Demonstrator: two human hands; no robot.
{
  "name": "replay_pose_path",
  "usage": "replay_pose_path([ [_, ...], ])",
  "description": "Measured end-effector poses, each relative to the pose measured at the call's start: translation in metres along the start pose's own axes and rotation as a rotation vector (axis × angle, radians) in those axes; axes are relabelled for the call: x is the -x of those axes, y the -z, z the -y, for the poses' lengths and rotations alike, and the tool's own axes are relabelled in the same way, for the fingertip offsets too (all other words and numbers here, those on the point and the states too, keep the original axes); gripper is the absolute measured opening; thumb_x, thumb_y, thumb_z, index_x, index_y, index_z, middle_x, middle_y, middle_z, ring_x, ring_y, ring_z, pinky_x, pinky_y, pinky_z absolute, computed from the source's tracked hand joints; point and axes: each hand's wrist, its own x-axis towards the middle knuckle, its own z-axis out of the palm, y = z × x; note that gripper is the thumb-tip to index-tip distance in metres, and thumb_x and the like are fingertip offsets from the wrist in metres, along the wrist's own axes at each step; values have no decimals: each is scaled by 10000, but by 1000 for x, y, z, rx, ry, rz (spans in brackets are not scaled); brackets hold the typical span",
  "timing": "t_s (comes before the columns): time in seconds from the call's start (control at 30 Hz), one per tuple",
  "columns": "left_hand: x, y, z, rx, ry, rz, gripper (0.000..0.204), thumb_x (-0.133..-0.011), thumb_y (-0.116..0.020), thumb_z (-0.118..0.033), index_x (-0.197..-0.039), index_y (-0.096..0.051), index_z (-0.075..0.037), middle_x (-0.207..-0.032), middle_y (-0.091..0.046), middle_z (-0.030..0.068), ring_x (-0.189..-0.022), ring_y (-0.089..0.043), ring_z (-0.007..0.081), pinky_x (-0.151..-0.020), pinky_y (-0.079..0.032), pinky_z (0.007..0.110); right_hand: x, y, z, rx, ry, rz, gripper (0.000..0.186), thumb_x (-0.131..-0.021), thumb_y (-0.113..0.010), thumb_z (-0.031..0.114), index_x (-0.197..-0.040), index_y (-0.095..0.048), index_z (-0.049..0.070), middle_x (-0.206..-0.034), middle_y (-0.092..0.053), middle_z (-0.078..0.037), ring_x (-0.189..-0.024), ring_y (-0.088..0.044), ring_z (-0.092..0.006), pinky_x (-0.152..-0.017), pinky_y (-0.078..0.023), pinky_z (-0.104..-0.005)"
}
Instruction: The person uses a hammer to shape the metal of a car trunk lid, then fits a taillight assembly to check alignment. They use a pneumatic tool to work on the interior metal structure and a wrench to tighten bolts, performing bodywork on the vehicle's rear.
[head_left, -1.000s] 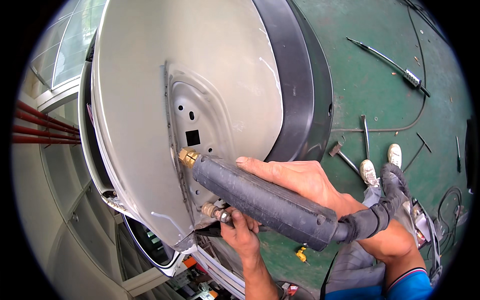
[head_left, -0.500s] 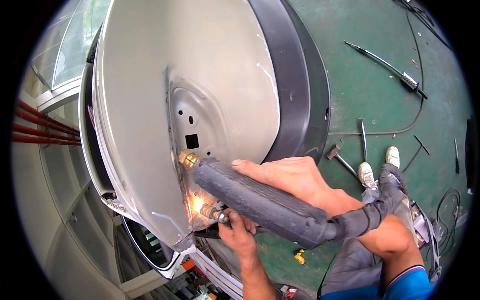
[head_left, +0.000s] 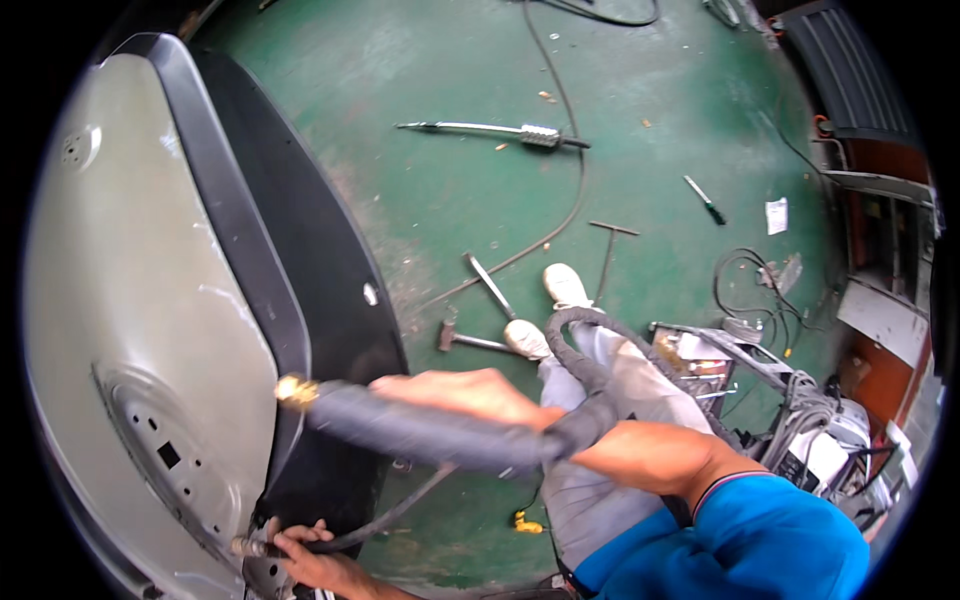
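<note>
My right hand (head_left: 470, 393) is closed around a thick, black-wrapped welding gun (head_left: 420, 432) with a brass tip (head_left: 295, 391). The gun is blurred, and its tip points left, over the dark trim at the edge of a beige car body panel (head_left: 130, 270). At the lower left, my left hand (head_left: 318, 566) grips a metal ground contact (head_left: 250, 547) with a black cable (head_left: 410, 500) running from it. This contact lies by the panel's lower corner; whether it touches the metal is hard to tell.
On the green floor (head_left: 450, 200) lie a slide hammer (head_left: 540, 135), two hammers (head_left: 447, 337), a T-handle tool (head_left: 613, 228), a screwdriver (head_left: 705, 200) and a yellow object (head_left: 527, 522). A cart (head_left: 790, 440) with coiled cables stands at right. A hose (head_left: 575, 350) trails past my legs.
The view has swung right, so the panel now sits at the left. Sparks at the ground contact are gone. The gun's tip has moved away from the panel's recessed area, over the dark trim.
</note>
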Motion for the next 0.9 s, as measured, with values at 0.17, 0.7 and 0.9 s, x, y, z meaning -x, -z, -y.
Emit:
replay_pose_path([
  [0.17,20,13,5,-315,-156,-269,437,-935,-684,-251,-1220,-583,64,-1132,-648,218,-1012,-632,302,-877,-518,426,85,115,21,472,-137,-210,672,-794,-807,157,-1397,-527,56,-1297,-619,-129,-1182,-611,-251,-992,-496,-364],
  [0.7,137,-509,394,-439,-140,855,318,-850,-669,-83,-1157,-632,-10,-1094,-622,199,-1008,-625,389,-882,-498,455,173,288,-66,184,-529,-995,683,-657,-831,224,-1230,-578,-48,-1078,-637,-118,-830,-628,-206,-759,-515,-337],
  [0.9,125,-643,495,-555,-267,739,389,-829,-712,-106,-1195,-596,-37,-1040,-609,151,-979,-609,352,-908,-480,439,215,351,-100,417,-315,-1116,773,-673,-831,260,-1283,-472,-49,-1070,-597,-120,-709,-610,-189,-712,-489,-334],
])
